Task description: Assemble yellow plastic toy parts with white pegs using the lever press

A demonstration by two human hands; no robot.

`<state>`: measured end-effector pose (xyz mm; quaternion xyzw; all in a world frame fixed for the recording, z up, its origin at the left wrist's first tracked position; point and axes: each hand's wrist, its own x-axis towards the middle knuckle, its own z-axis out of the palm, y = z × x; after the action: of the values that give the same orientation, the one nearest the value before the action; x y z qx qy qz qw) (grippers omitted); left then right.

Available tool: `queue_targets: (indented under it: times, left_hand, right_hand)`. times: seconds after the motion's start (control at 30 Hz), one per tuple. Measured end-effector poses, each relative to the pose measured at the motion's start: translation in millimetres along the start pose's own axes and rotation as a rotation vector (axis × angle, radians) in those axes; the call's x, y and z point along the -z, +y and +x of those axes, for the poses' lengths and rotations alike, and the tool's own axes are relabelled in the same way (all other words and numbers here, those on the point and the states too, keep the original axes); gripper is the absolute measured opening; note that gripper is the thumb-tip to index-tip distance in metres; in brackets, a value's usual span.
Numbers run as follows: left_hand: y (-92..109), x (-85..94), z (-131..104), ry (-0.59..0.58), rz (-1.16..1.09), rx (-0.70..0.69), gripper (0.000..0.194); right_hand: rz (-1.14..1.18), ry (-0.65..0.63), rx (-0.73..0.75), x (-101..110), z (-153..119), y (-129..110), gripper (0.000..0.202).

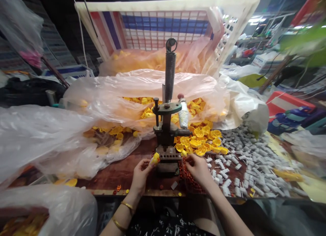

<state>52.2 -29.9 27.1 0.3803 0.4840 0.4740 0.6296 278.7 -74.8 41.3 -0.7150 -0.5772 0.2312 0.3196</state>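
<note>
My left hand (141,173) pinches a small yellow plastic toy part (155,158) with an orange-red spot, at the left side of a hand press (166,127). The press stands upright, with a spring on top, a lever wrapped in silvery white and a metal block (169,156) with a row of holes. My right hand (197,168) is closed, thumb and fingers together, right of that block. A yellow bit (183,153) shows at its fingertips; whether they grip it I cannot tell. Small red parts (188,178) lie heaped below this hand, partly hidden by it.
Yellow plastic shells (201,137) are piled behind and right of the press. Many grey blocks with pins (247,168) cover the right side. Clear plastic bags (46,137) bulge over the left. A white crate (165,5) leans at the back. Loose bits lie along the table's front edge.
</note>
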Motion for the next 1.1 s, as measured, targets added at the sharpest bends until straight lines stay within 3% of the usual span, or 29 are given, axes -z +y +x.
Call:
queue_targets:
  times: [0.1, 0.17, 0.3, 0.5, 0.67, 0.77, 0.9, 0.97, 1.03, 1.1]
  left_hand:
    - [8.0, -7.1, -6.1, -0.014, -0.155, 0.091, 0.039]
    - [11.2, -10.7, -8.9, -0.027, -0.196, 0.115, 0.039]
    - [14.0, -13.3, -11.8, -0.082, -0.215, 0.142, 0.037]
    - [15.1, -14.4, -12.7, -0.096, -0.293, 0.172, 0.031]
    - [15.8, -10.6, -12.7, -0.155, -0.254, 0.178, 0.033]
    - [13.7, -7.3, -3.3, -0.177, -0.137, 0.145, 0.035]
    - [5.2, -11.6, 24.8, -0.127, 0.192, -0.106, 0.037]
    - [1.4, -15.9, 38.9, -0.113, 0.292, -0.198, 0.033]
    - [-0.2, -18.7, 48.5, -0.150, 0.383, -0.266, 0.029]
    - [0.2, -19.6, 52.8, -0.225, 0.527, -0.375, 0.026]
  right_hand:
    - [0.468, -0.080, 0.084, -27.8, -4.9, -28.7, 0.007]
    - [0.637, -0.130, 0.077, -46.0, -8.1, -43.7, 0.010]
    - [0.788, -0.139, 0.028, -61.6, -11.7, -56.2, 0.014]
    - [0.875, -0.072, -0.013, -57.3, -14.7, -54.6, 0.021]
    - [0.880, -0.129, -0.031, -55.7, -9.3, -48.2, 0.022]
    - [0.723, -0.130, 0.012, -56.6, 1.4, -45.9, 0.016]
    - [0.124, -0.006, 0.086, -56.2, 16.2, -39.9, 0.010]
    - [-0.049, 0.055, 0.062, -46.8, 25.5, -32.1, 0.012]
    - [-0.022, 0.195, 0.047, -26.0, 43.4, -25.2, 0.017]
    - [0.152, 0.391, 0.056, 5.5, 74.8, -27.3, 0.025]
